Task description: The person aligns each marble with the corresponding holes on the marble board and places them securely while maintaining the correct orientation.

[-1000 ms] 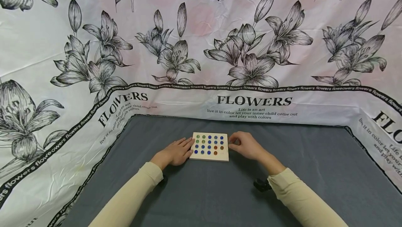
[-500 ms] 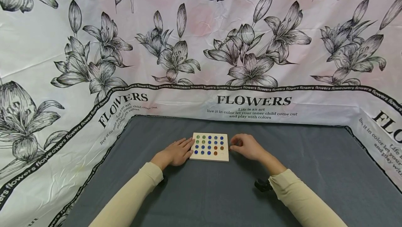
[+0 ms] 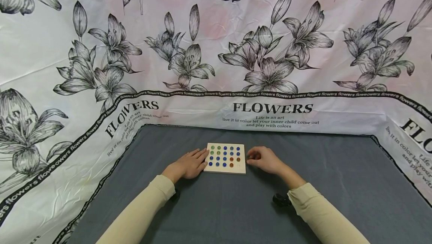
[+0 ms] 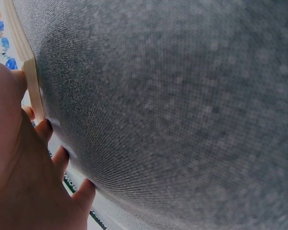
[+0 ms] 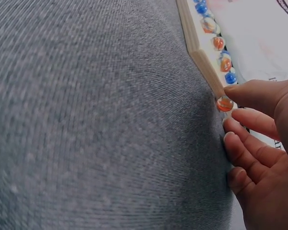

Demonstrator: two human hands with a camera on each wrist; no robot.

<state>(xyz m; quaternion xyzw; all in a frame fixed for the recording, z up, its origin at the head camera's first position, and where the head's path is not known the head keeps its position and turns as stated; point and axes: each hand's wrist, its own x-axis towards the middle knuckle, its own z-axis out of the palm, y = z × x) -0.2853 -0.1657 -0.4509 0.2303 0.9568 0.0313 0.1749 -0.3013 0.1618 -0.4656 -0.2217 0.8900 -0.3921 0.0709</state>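
A pale wooden board (image 3: 242,169) with rows of glass marbles lies on the grey cloth. Most of its marbles are blue; several green ones are at the far left and a few orange ones toward the right. My left hand (image 3: 189,164) lies along the board's left edge, fingers extended, thumb on the near side. Just beyond the right edge, my right hand (image 3: 266,159) pinches an orange-streaked clear marble (image 5: 224,104) between thumb and index finger. That marble sits close to the board's side in the right wrist view and is hard to make out from the head.
Grey cloth (image 3: 216,206) covers the surface around the board. Behind it hangs a white and pink curtain (image 3: 216,68) printed with lilies and the word FLOWERS. A dark wrist device (image 3: 281,200) shows beneath the right cuff.
My right hand has shifted slightly away from the board's right edge and a little nearer to me. The left hand and the board stay where they were.
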